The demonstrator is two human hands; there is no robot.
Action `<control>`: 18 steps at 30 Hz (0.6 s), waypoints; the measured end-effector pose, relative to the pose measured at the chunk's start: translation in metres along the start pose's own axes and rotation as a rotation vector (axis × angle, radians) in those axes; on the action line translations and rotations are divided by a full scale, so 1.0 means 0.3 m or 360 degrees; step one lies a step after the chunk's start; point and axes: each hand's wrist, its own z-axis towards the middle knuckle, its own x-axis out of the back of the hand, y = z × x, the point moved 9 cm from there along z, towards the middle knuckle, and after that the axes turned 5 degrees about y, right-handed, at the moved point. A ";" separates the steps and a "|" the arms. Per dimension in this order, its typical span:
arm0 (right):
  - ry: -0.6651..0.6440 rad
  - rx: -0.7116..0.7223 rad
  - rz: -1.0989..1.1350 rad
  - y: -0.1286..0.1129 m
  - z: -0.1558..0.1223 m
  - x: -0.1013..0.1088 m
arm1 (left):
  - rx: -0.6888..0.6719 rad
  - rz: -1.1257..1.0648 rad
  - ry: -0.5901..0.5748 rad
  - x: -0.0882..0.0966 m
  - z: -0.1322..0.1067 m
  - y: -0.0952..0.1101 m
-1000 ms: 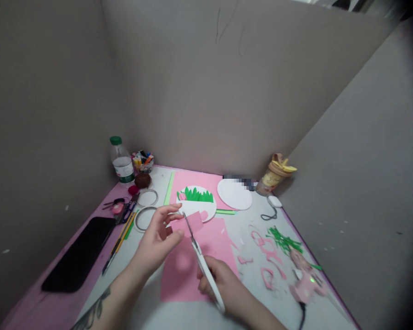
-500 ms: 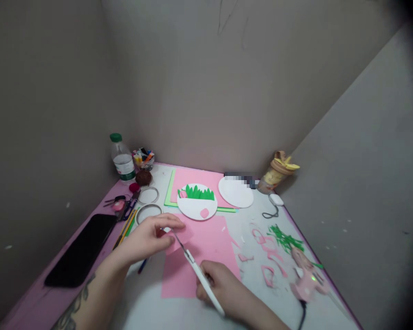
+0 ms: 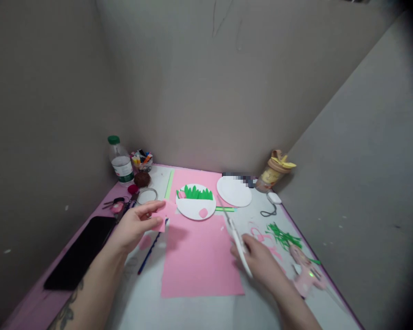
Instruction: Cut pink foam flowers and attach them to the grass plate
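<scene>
My left hand (image 3: 137,224) pinches a small piece of pink paper (image 3: 165,215) between thumb and fingers, raised over the left edge of a large pink sheet (image 3: 203,261). In my right hand (image 3: 256,256) are white-handled scissors (image 3: 239,243), blades pointing away over the sheet's right side; blur hides how far apart the blades are. Just beyond the sheet, a white round plate (image 3: 192,212) bears a row of green paper grass (image 3: 196,192) and two pink paper shapes. A dark blue pencil (image 3: 147,256) lies below my left hand, near a small pink paper shape (image 3: 145,242).
Pink scraps (image 3: 258,233), green paper strips (image 3: 284,236) and a pink glue gun (image 3: 306,275) lie on the right. A second white plate (image 3: 234,191) is at the back. On the left are a black phone (image 3: 82,252), a bottle (image 3: 121,162) and a cup of markers (image 3: 142,160).
The scissors have moved away from the pink paper, rightward with my right hand. My left hand has shifted left and up slightly, still pinching the paper.
</scene>
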 end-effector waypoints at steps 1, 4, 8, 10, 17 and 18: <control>0.0214 -0.0002 -0.0238 0.039 0.021 0.055 | 0.0028 -0.0018 0.0025 -0.003 0.004 -0.012; 0.0412 -0.0026 -0.0736 0.145 0.062 0.115 | 0.0057 0.0021 0.0064 -0.033 0.003 -0.034; 0.0303 -0.0135 -0.0940 0.243 0.082 0.119 | 0.0030 0.0134 -0.0027 -0.100 -0.015 -0.057; 0.0281 -0.0161 -0.0902 0.239 0.075 0.127 | -0.0002 0.0145 -0.0102 -0.139 -0.027 -0.070; 0.0122 0.0349 0.0218 -0.112 -0.016 -0.005 | 0.0126 0.0067 -0.0359 -0.301 -0.108 -0.140; -0.0038 0.0347 0.0426 -0.156 -0.026 -0.061 | 0.0116 0.0068 -0.0416 -0.324 -0.125 -0.139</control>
